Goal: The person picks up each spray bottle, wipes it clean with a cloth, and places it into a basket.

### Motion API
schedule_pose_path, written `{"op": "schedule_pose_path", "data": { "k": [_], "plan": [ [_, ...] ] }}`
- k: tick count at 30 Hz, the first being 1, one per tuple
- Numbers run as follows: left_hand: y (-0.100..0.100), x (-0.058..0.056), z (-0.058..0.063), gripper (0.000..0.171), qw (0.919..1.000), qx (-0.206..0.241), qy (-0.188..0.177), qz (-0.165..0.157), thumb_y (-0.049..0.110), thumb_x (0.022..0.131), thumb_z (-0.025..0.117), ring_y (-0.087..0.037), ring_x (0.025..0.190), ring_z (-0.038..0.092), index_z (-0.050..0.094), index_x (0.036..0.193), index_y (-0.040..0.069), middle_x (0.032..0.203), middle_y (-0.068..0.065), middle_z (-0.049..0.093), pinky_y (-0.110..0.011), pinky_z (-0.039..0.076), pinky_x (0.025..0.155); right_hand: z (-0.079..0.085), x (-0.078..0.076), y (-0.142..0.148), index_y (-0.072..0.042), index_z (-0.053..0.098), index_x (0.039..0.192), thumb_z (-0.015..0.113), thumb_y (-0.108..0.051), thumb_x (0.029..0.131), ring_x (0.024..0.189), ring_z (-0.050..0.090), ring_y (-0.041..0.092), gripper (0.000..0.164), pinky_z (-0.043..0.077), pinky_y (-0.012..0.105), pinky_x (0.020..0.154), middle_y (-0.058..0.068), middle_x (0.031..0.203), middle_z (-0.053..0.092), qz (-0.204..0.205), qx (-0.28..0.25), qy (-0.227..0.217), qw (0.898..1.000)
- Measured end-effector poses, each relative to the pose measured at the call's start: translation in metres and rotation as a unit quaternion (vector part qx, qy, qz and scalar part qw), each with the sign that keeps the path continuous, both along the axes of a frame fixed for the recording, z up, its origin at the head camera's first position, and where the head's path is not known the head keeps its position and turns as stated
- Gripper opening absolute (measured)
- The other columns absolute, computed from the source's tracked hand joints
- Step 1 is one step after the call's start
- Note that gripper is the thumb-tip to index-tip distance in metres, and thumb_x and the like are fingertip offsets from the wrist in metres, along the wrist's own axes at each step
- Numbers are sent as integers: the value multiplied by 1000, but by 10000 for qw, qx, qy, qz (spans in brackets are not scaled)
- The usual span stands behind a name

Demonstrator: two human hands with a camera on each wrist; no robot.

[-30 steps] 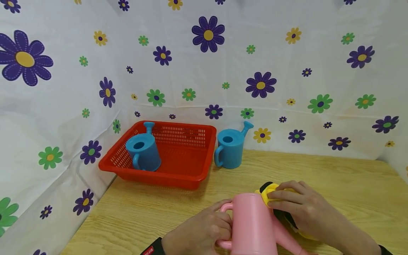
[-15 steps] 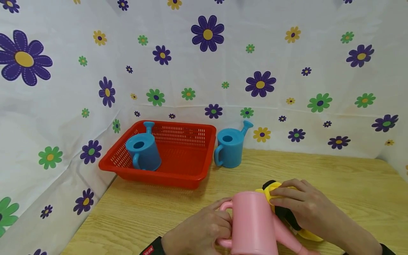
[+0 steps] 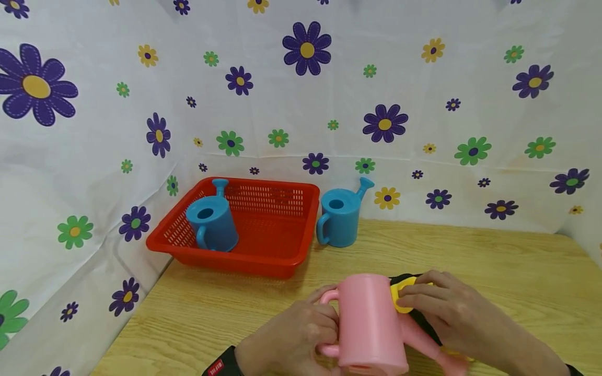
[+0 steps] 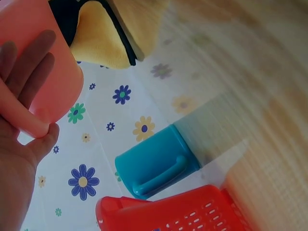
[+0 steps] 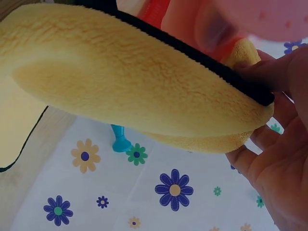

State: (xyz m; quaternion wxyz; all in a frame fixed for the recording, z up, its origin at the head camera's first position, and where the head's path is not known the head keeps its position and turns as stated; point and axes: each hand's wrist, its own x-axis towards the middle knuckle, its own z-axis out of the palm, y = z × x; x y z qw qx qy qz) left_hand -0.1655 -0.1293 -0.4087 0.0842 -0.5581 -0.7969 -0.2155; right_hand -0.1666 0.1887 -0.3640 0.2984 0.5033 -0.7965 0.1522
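Observation:
A pink watering can (image 3: 369, 324) is tipped, its spout slanting down to the right. My left hand (image 3: 301, 329) grips it by the handle; in the left wrist view the thumb and fingers (image 4: 36, 62) lie around that handle. With my right hand (image 3: 451, 308) I pinch a folded yellow cloth with black edging (image 3: 403, 294) against the can's right side, above the spout. The right wrist view shows the fuzzy yellow face of the cloth (image 5: 120, 82) spread out from between thumb and fingers, near the can's pink sprinkler head (image 5: 269, 17).
A red plastic basket (image 3: 273, 266) stands at the back left, holding a blue watering can (image 3: 216, 227). A second blue watering can (image 3: 340, 222) stands upright just right of it on the wooden table (image 3: 494, 271). A white flower-print sheet (image 3: 263, 115) hangs behind and at the left.
The pink can has risen slightly and tilted, so that its near end shows more. My right hand has shifted a little with the cloth, which now bunches differently along the can's side.

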Motion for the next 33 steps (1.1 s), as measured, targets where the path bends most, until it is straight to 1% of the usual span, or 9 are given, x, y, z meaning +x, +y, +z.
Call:
{"op": "schedule_pose_path", "data": {
  "k": [5,9,12,15,18,20,23,27,33],
  "plan": [
    [-1,-4,2,25,9968,285,739,-50,36,84,76,4,85,56,61,70,23,71,16,58,-41,40,117,2,5,0,-24,72,105,33,-33,111,98,64,14,41,50,15,92,-15,103,73,187,125,-7,9997],
    [-2,-6,3,26,9938,409,1034,-12,34,80,77,3,86,57,57,67,23,71,16,59,-42,42,115,4,10,-1,-24,71,109,38,-35,110,98,63,14,35,48,15,95,-16,105,72,426,226,-206,9986],
    [-3,-6,3,26,9971,376,660,105,33,79,79,4,86,56,58,68,23,71,16,59,-44,42,116,6,14,-3,-25,70,110,43,-35,108,99,62,11,30,47,16,94,-16,107,71,568,280,-426,9971],
    [-5,-5,3,24,9990,307,240,209,33,79,79,5,87,55,59,70,23,71,16,58,-46,40,118,7,19,-5,-29,70,111,36,-39,108,101,61,6,35,45,12,94,-19,109,70,455,417,-761,9952],
    [-6,-7,3,23,9992,295,182,204,33,80,78,5,86,55,59,71,23,71,16,59,-46,41,117,9,23,-4,-33,69,114,31,-42,107,104,59,4,39,44,12,96,-21,113,68,341,563,-954,9933],
    [-7,-9,2,22,9991,326,221,184,32,81,78,5,85,56,60,71,23,70,16,60,-47,43,115,9,24,-3,-36,68,116,27,-41,107,106,58,3,42,46,15,96,-22,115,67,288,681,-900,9932],
    [-8,-12,3,22,9988,378,269,173,32,81,77,4,83,57,59,71,23,70,16,62,-49,46,113,9,25,-2,-35,68,119,32,-39,108,108,57,5,38,53,26,90,-20,117,67,331,835,-747,9932],
    [-9,-12,3,23,9989,370,16,295,31,79,79,4,83,56,59,71,23,68,15,60,-49,44,114,8,24,-1,-33,69,121,39,-38,107,109,57,9,34,57,35,84,-16,116,68,411,1000,-623,9922],
    [-10,-11,3,24,9958,410,-659,494,30,77,80,5,83,55,59,68,22,67,15,60,-50,40,119,8,25,-3,-31,71,118,42,-38,108,107,57,9,31,52,29,89,-18,112,70,547,934,-489,9929]
  ]
}}
